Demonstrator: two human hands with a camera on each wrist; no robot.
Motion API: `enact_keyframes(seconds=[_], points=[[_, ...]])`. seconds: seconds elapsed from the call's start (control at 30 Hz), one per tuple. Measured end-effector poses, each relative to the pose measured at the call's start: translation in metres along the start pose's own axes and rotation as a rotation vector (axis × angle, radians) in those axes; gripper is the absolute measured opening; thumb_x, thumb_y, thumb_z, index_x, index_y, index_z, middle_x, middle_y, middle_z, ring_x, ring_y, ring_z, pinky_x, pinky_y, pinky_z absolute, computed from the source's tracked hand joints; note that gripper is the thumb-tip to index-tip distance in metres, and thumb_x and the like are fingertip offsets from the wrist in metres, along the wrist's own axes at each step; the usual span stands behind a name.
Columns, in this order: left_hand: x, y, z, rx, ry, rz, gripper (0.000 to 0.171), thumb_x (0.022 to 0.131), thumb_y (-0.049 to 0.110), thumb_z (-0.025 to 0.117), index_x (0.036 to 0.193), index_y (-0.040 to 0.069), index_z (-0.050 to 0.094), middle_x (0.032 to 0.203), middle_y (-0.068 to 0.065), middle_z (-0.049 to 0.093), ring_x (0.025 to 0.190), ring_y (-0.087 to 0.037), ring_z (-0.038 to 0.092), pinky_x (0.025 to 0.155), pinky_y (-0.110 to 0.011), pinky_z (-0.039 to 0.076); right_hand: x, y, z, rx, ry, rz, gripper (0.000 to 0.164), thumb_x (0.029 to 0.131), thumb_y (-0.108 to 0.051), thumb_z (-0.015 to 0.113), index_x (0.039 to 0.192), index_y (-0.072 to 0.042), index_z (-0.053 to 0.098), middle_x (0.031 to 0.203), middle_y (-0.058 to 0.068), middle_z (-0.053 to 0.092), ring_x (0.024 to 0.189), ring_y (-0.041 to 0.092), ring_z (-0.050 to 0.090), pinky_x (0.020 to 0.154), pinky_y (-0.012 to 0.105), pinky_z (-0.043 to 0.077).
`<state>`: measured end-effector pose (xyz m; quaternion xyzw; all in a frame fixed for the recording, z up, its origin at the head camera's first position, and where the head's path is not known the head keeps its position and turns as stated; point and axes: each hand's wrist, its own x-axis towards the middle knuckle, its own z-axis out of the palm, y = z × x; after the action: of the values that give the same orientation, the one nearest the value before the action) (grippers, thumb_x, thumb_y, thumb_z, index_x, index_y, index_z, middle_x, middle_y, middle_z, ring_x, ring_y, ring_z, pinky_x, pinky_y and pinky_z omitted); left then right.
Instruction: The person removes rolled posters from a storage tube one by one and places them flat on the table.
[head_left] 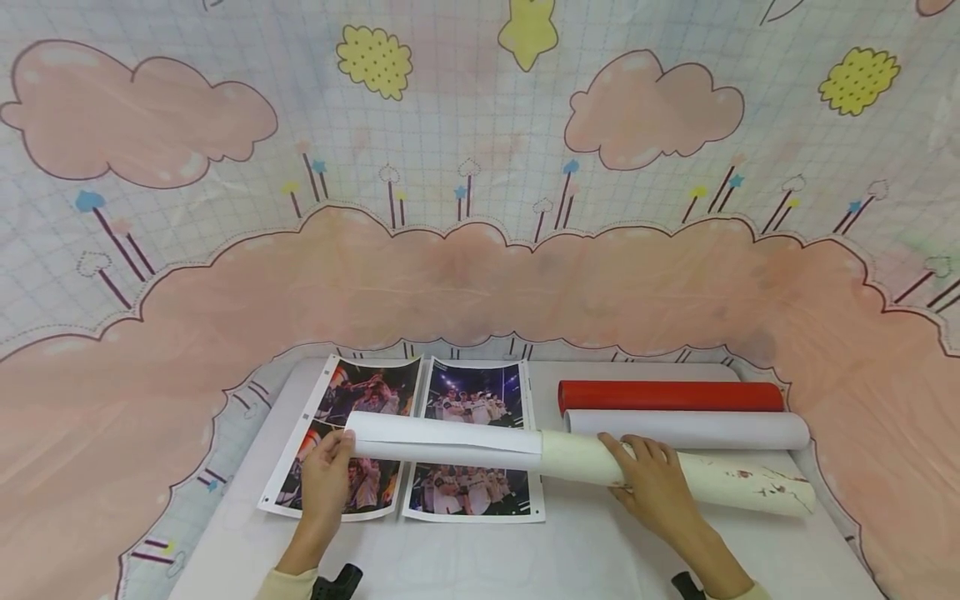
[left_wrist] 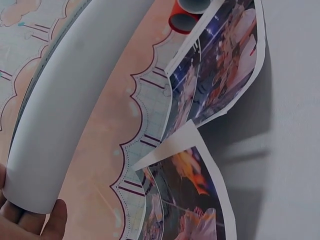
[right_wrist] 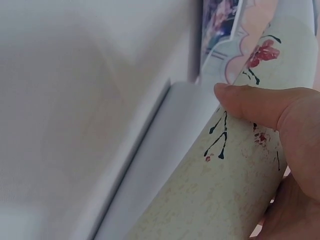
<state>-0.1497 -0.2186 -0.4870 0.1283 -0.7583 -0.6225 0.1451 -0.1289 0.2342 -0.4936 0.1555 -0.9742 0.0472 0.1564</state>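
My left hand (head_left: 324,482) holds the left end of a rolled white sheet of paper (head_left: 450,440), a loose edge running along its side. In the left wrist view, the fingers (left_wrist: 54,220) curl at the white roll's (left_wrist: 75,110) lower end. The white roll's right end meets a cream paper roll (head_left: 742,485) with red blossoms and dark twigs, the two in one line. My right hand (head_left: 656,483) grips the cream roll near its middle, thumb across the flowered surface (right_wrist: 200,195) in the right wrist view. Both rolls are raised over the table, overlapping two printed photo sheets.
The left photo sheet (head_left: 375,392) and right photo sheet (head_left: 476,396) lie side by side on the white table (head_left: 480,558), edges lifting. At the back right rest a red roll (head_left: 667,396) and another white roll (head_left: 682,431). A cloud-patterned cloth (head_left: 480,283) hangs behind.
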Motion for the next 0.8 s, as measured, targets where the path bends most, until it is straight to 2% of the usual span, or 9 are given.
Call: enact_keyframes(seconds=[0.23,0.37,0.5,0.63,0.7,0.8], points=[[0.001,0.003,-0.01,-0.026,0.031,-0.035,0.034,0.103,0.025,0.05,0.111,-0.006,0.062,0.09,0.02,0.064,0.09,0.004,0.058,0.078,-0.012,0.047,-0.002,0.006,0.001,0.006,0.01,0.006,0.084,0.063,-0.027,0.091,0.138,-0.02,0.053,0.114,0.015,0.064,0.106,0.038,0.061,0.094,0.058,0.045],[0.004,0.004,-0.02,-0.079,0.084,-0.05,0.036,0.103,0.027,0.05,0.111,-0.007,0.06,0.09,0.021,0.063,0.088,0.0,0.052,0.073,-0.012,0.041,-0.007,0.01,0.002,0.015,-0.018,0.015,0.084,0.064,-0.027,0.091,0.138,-0.02,0.053,0.114,0.013,0.063,0.107,0.038,0.06,0.095,0.058,0.044],[0.008,0.005,-0.026,-0.124,0.116,-0.056,0.039,0.103,0.03,0.049,0.11,-0.007,0.057,0.105,0.015,0.059,0.103,-0.002,0.049,0.083,-0.009,0.039,-0.012,0.012,0.004,0.026,-0.047,0.014,0.083,0.063,-0.026,0.091,0.138,-0.02,0.054,0.115,0.012,0.063,0.108,0.038,0.06,0.095,0.06,0.044],[0.009,0.005,-0.029,-0.176,0.122,-0.054,0.042,0.103,0.031,0.049,0.112,-0.01,0.054,0.117,0.004,0.056,0.12,-0.007,0.045,0.101,-0.012,0.036,-0.016,0.016,0.007,0.024,-0.092,0.006,0.083,0.064,-0.025,0.091,0.138,-0.021,0.055,0.118,0.013,0.063,0.11,0.039,0.06,0.094,0.061,0.045],[0.009,0.006,-0.028,-0.178,0.124,-0.061,0.043,0.103,0.032,0.049,0.112,-0.01,0.054,0.119,0.002,0.056,0.122,-0.008,0.045,0.104,-0.014,0.036,-0.019,0.019,0.009,0.011,-0.111,-0.004,0.083,0.063,-0.024,0.091,0.138,-0.021,0.055,0.118,0.013,0.064,0.11,0.039,0.06,0.094,0.061,0.045],[0.008,0.006,-0.027,-0.169,0.126,-0.074,0.042,0.103,0.032,0.049,0.113,-0.008,0.055,0.115,0.006,0.057,0.119,-0.007,0.047,0.1,-0.012,0.036,-0.024,0.023,0.013,-0.009,-0.118,-0.022,0.083,0.061,-0.021,0.092,0.136,-0.02,0.056,0.115,0.013,0.065,0.107,0.037,0.061,0.093,0.06,0.046]])
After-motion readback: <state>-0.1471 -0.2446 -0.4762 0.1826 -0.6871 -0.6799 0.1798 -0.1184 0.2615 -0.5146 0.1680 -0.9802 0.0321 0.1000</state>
